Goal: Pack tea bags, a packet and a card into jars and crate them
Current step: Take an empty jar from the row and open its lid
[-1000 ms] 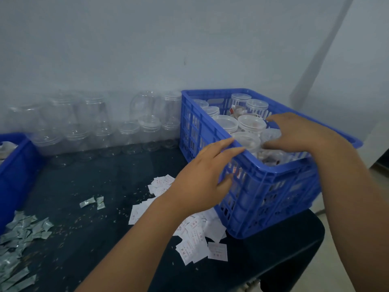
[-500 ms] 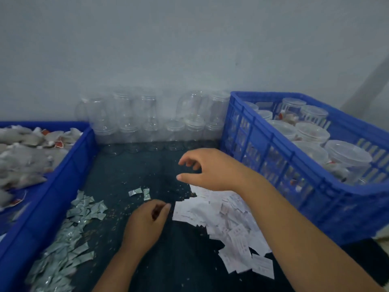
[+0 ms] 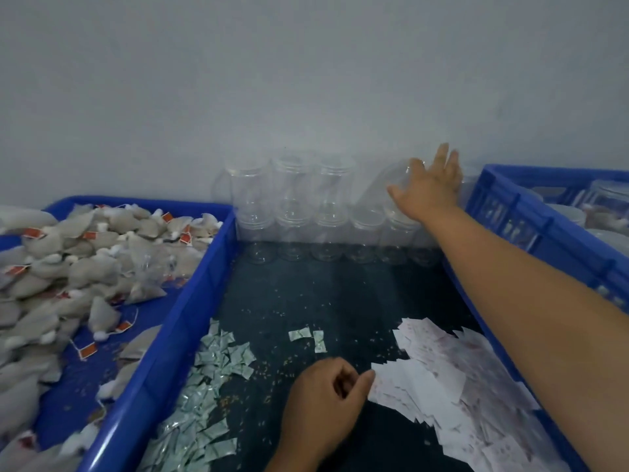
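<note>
Right hand (image 3: 429,190) touching tilted, clear, empty jar (image 3: 378,194)

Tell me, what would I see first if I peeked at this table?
Probably the big heap of tea bags with red tags filling the blue crate on the left. Next, the clear jars stacked against the back wall, where the right hand touches a tilted jar. Nearer, silver packets and white cards lie scattered on the dark table.
</note>
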